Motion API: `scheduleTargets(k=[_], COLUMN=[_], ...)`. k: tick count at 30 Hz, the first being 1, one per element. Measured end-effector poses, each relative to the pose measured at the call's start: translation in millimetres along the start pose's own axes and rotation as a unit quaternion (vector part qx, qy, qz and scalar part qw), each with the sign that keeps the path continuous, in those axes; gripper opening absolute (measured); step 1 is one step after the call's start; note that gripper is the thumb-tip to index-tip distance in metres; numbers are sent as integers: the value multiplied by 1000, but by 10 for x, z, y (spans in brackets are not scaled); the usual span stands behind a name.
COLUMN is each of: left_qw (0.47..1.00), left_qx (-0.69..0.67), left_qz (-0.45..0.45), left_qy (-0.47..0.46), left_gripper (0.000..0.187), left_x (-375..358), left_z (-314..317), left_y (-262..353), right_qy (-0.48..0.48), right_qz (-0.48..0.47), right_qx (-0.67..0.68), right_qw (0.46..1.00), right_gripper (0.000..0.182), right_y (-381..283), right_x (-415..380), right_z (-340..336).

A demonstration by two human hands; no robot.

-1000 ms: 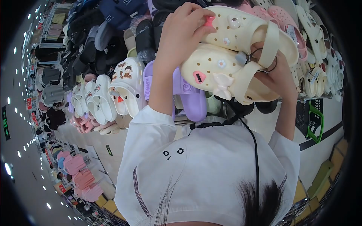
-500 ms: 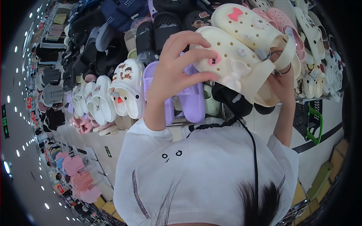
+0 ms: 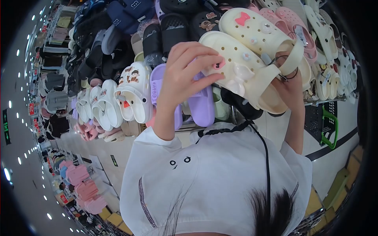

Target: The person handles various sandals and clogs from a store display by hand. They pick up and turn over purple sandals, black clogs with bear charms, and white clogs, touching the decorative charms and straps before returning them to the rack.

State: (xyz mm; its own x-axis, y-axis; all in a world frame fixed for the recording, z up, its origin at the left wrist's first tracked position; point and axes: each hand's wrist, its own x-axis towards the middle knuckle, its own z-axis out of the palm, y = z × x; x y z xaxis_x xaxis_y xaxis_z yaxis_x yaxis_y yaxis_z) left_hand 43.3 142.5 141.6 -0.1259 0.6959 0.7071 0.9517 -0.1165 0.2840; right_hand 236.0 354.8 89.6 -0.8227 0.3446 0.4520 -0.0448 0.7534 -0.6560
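Item: 2 cream clogs [image 3: 252, 59], raised before the shoe rack [image 3: 130, 90]. Our left hand [image 3: 185, 74] pinches a pink charm [image 3: 219, 64]; our right hand [image 3: 289, 84] grips the heel straps. Inspection step, we judge; next needs firm hold.

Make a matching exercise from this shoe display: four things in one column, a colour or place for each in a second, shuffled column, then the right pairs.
Things
1. clog pair in the hands
2. slides
3. shopping basket
4. bow charm

Colour or place
A. purple, behind the left hand
B. cream, held by both hands
C. pink, on the upper clog's toe
D. black with green handle, low at far right

Pairs: 1-B, 2-A, 3-D, 4-C. The right hand grips the heel straps.
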Motion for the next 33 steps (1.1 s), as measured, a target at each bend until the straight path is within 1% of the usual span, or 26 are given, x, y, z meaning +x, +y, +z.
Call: scheduleTargets(k=[1,2,5,10,11,14,16,17,18,19,20,21,23,24,26,27,28,30,31,33], left_qw=[999,999,999,999,999,999,999,999,995,987,987,989,993,993,989,987,987,985,985,972], left_qx=[-19,-19,-12,42,41,35,-28,-28,-85,-141,-141,-129,-81,-80,-31,-34,-35,-62,-62,-72], left_qz=[-29,-27,-27,-8,-7,-14,-31,-32,-50,-68,-69,-77,-90,-91,-107,-102,-101,-68,-67,-75], left_qy=[4,4,-12,-9,-9,-7,-16,-17,-18,-19,-19,-9,-2,-2,-93,-120,-120,-144,-144,-211], left_gripper=[35,35,34,28,28,26,26,26,29,33,33,34,32,32,30,27,27,25,25,27], left_x=[5,-6,-40,-49,-52,-63,-73,-60,-30,-1,21,47,141,169,219,245,247,241,244,248], left_z=[2,9,27,27,27,29,23,-8,-60,-93,-98,-99,-91,-86,-69,-65,-38,5,3,-9], left_y=[32,28,-3,-4,-7,-21,-36,-27,-7,10,6,-12,-9,14,48,81,86,88,84,75], right_qy=[-8,-16,-7,-26,-32,-38,-36,-34,-34,-47,-59,-60,-127,-128,-163,-148,-146,-159,-158,-169], right_qz=[17,34,42,79,96,99,96,93,93,118,143,142,85,84,9,3,3,-41,-40,-30], right_qx=[7,14,31,45,51,56,67,78,78,136,192,192,232,233,166,174,173,156,155,137], right_qw=[1000,999,999,996,994,993,992,992,992,983,969,969,961,960,973,974,974,974,974,976], right_gripper=[45,44,44,42,42,44,46,47,47,49,50,50,48,48,47,45,45,46,46,46], right_y=[-7,-15,-72,-108,-111,-96,-69,-57,-51,-47,-47,-66,-126,-149,-199,-247,-259,-268,-275,-295], right_x=[-18,-29,-3,-9,-10,-7,-10,-17,-29,-44,-53,-46,-5,10,42,42,53,71,70,68], right_z=[3,3,2,-42,-40,-36,-18,-9,1,9,13,3,-18,-10,15,34,44,53,48,33])
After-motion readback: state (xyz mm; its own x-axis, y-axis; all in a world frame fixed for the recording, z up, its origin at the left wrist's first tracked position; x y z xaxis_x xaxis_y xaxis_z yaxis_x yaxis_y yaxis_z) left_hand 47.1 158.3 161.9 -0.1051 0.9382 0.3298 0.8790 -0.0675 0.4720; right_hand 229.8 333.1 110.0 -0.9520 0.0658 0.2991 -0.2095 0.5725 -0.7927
